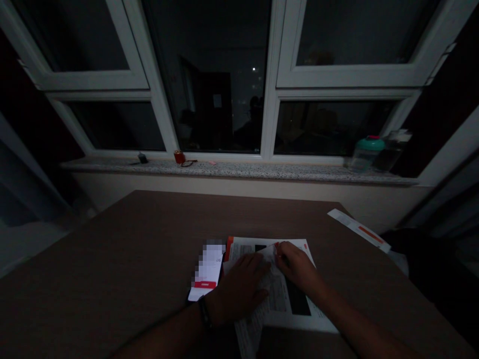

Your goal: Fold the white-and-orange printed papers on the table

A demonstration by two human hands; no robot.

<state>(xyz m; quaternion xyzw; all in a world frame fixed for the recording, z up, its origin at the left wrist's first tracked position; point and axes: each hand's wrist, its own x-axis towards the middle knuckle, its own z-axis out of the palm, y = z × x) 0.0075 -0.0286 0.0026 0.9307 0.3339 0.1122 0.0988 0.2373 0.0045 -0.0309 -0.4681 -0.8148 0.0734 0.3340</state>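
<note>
My left hand (241,289), with a dark band at the wrist, lies flat with its fingers stretched over a thin printed sheet (250,331). That sheet rests slantwise across a larger white printed page (322,321) bearing orange-red edges and black blocks. At the sheet's upper right, the thumb and fingers of my right hand (297,264) are pinched together on its red-marked corner. Just left of the papers, a phone (209,271) lies with its screen lit, partly pixelated. Dim light leaves the print unreadable.
A brown table (149,239) spans the front. Near its right edge lies a white strip with an orange bar (359,230). On the speckled windowsill (239,170) stand a teal-lidded container (366,153), a small red object (179,157) and a small dark bottle (142,158).
</note>
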